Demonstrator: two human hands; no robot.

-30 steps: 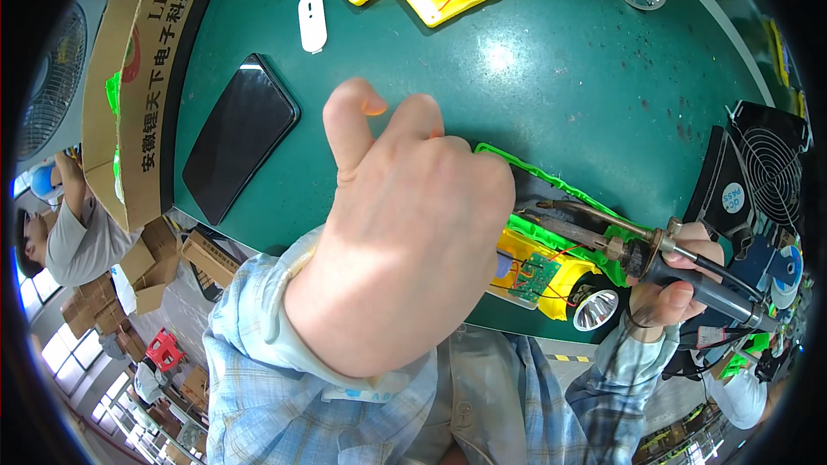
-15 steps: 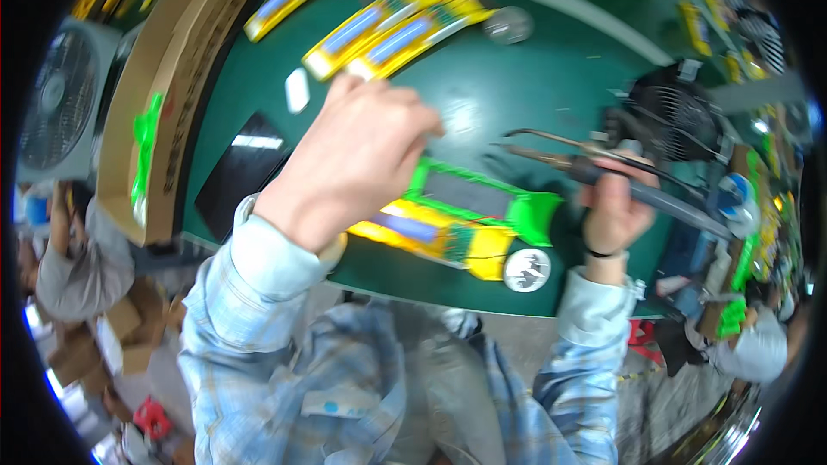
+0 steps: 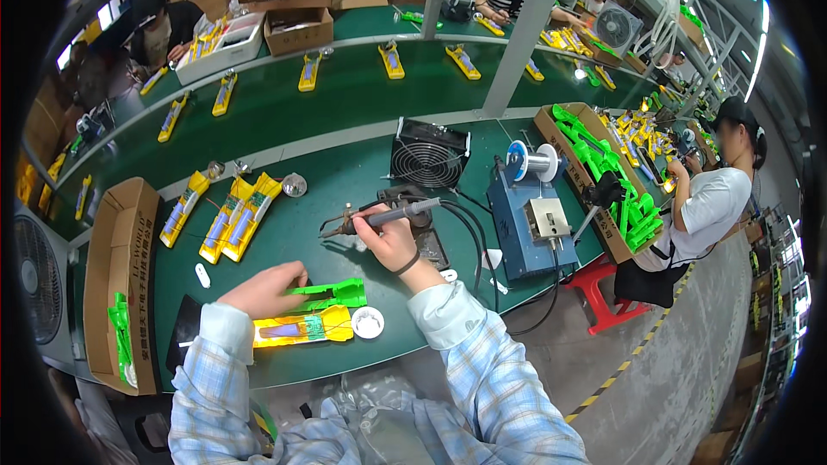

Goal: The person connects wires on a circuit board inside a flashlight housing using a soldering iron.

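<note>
My right hand [image 3: 394, 245] is closed around the grey handle of a soldering iron [image 3: 420, 207], its thin bent tip pointing left above the bench. My left hand [image 3: 267, 290] has its fingers curled together at the left end of a green plastic casing [image 3: 345, 293]. Whatever those fingers pinch is hidden. Just below lies a yellow casing [image 3: 323, 325] with a blue-purple battery cell and a small green circuit board. A round white-and-silver lamp piece [image 3: 368, 322] sits at its right end.
Several yellow casings [image 3: 245, 220] lie at the left, beside an open cardboard box [image 3: 116, 284]. A black fan [image 3: 431, 155] stands behind the iron. To the right are a blue soldering station [image 3: 525, 228], a solder wire spool [image 3: 534, 162] and a box of green casings [image 3: 612, 181]. A co-worker [image 3: 711, 181] sits beyond.
The view has swung up and to the right, showing more of the room. My left hand has come down to the green casing. The soldering iron stays in my right hand.
</note>
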